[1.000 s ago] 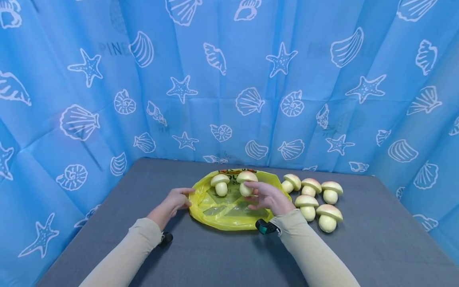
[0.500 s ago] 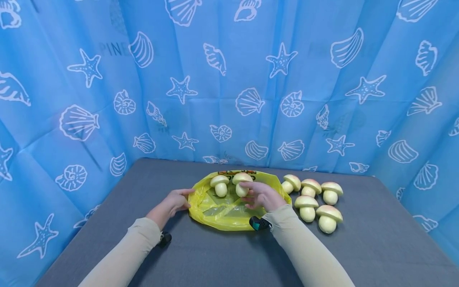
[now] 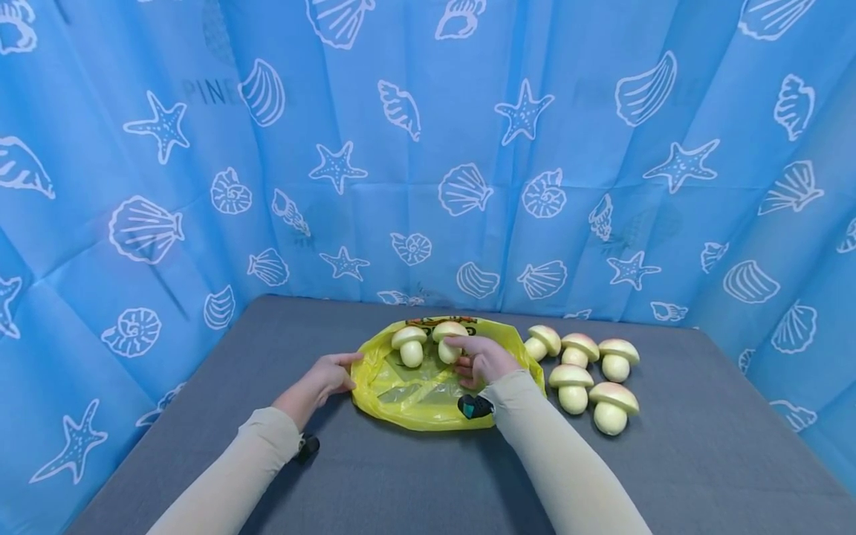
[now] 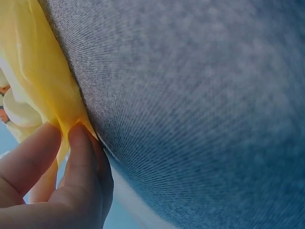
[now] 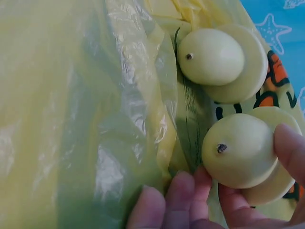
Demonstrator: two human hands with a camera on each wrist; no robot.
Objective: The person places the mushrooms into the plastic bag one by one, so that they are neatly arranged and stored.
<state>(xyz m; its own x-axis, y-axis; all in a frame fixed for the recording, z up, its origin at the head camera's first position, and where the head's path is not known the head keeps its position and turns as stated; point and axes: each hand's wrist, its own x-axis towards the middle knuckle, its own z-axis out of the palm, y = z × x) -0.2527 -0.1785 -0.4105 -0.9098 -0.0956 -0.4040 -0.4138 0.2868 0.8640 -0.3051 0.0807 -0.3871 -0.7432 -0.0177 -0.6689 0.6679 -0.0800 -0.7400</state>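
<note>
A yellow plastic bag (image 3: 435, 420) lies spread on the grey table with its mouth held wide. My left hand (image 3: 321, 383) pinches the left rim of the bag between thumb and fingers, as the left wrist view confirms on the bag's yellow film (image 4: 35, 62). Inside, one toy mushroom (image 3: 409, 340) stands near the back. Just to its right is a second toy mushroom (image 5: 238, 150), its stem between the thumb and fingers of my right hand (image 3: 487, 362). The remaining fingers of that hand are lightly bent over the bag.
Several more toy mushrooms (image 3: 614, 407) are grouped on the grey table (image 3: 682, 461) just right of the bag. Behind and on both sides hangs a blue curtain (image 3: 428, 223) with white shell and starfish prints.
My right hand has carried its mushroom slightly left and down, closer to the other one in the bag, and its wrist has swung left. My left hand keeps its place on the rim.
</note>
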